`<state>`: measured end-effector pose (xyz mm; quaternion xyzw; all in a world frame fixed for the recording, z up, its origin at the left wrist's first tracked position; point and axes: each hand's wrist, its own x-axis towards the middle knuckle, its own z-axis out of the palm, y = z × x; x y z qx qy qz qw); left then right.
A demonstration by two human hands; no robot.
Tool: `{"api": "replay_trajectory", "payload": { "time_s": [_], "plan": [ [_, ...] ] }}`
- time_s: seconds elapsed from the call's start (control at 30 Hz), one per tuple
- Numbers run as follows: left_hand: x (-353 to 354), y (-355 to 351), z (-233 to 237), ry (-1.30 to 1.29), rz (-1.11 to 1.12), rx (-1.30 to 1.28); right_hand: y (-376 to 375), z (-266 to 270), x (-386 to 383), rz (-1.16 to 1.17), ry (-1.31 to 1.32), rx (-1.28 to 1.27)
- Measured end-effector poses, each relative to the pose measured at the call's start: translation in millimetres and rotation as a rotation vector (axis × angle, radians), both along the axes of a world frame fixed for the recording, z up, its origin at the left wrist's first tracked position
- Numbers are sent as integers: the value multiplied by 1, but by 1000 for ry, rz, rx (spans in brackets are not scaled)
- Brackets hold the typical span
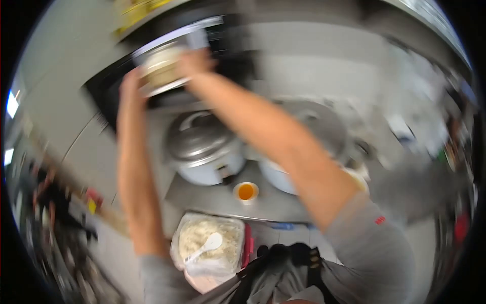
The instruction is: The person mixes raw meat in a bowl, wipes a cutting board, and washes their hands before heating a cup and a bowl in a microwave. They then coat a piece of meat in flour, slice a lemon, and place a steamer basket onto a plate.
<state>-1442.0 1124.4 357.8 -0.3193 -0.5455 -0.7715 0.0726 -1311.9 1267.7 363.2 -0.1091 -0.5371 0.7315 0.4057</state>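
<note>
Gray sleeves (367,243) lie nearest; in the head view, the left hand (132,82) and right hand (196,64) clasp opposite sides of a blurred pale container (163,68) at a black appliance (230,50). Level, even support should prevent tipping.

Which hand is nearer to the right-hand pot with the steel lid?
Right: the right hand is up and left of the pot, forearm crossing over it. The left hand is farther left, past the pale container.

Orange liquid (246,191) in white cup (246,200); grey sleeves (372,243).
</note>
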Motion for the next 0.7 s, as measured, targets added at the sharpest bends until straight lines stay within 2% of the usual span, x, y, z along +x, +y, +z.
{"api": "replay_trajectory", "payload": {
  "time_s": [0.03, 0.07, 0.13, 0.2, 0.23, 0.27, 0.33, 0.37, 0.4, 0.47, 0.53, 0.63, 0.7],
  "plan": [
    [22, 2, 1, 189, -340, -53, 8, -4, 9, -68, 15, 4],
    [17, 7, 8, -40, -389, -129, 12, -7, 20, -159, 10, 52],
    [22, 19, 4, -207, -426, -145, 26, -10, 42, -292, -23, 147],
    [75, 43, 1, -358, -238, -154, 49, -15, 86, -363, -73, 204],
    [85, 54, -2, -371, -243, -144, 61, -18, 117, -412, -164, 304],
    [107, 69, -8, -379, -259, -162, 75, -27, 128, -428, -178, 288],
    [148, 96, -20, -396, -398, -197, 110, -45, 141, -635, -111, 299],
    [169, 116, -28, -401, -421, -194, 128, -54, 163, -668, -156, 351],
    [190, 134, -36, -377, -385, -210, 150, -65, 187, -728, -255, 538],
    [238, 182, -54, -395, -534, -141, 192, -87, 236, -896, -437, 859],
    [294, 227, -77, -345, -658, -176, 232, -112, 278, -947, -337, 692],
    [415, 284, -114, -373, -663, -146, 223, -126, 450, -843, -192, 326],
    [490, 317, -140, -386, -752, -118, 225, -144, 522, -1024, -326, 414]
  ]
}}
